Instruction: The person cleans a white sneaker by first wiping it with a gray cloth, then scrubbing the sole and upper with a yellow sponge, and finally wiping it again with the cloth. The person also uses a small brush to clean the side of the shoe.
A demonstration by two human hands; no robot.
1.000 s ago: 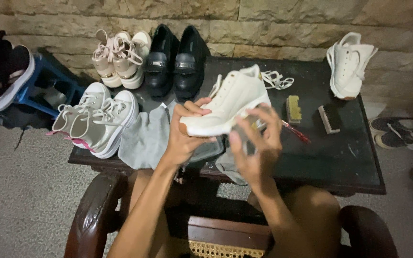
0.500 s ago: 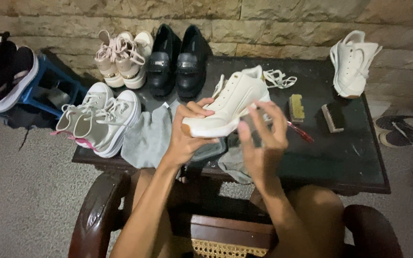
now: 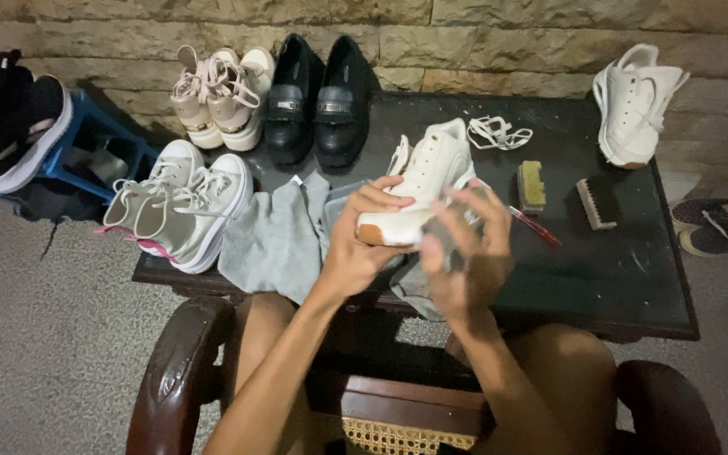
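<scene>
Wiping looks to be the step in hand — my left hand [image 3: 355,253] grips the white sneaker [image 3: 423,181] by its toe above the dark table [image 3: 625,278], while my right hand [image 3: 465,253] presses a grey cloth [image 3: 438,244] against its sole edge. Next I judge it needs turning to a fresh side.

no packages, no labels, no signs, no screens

White sneaker [image 3: 428,181], laces out, held above the dark desk [image 3: 625,278], toe toward the person, heel pointing away, brownish scuff at the toe sole. Grey cloth [image 3: 448,240] pressed against its side near the toe, partly blurred.
</scene>
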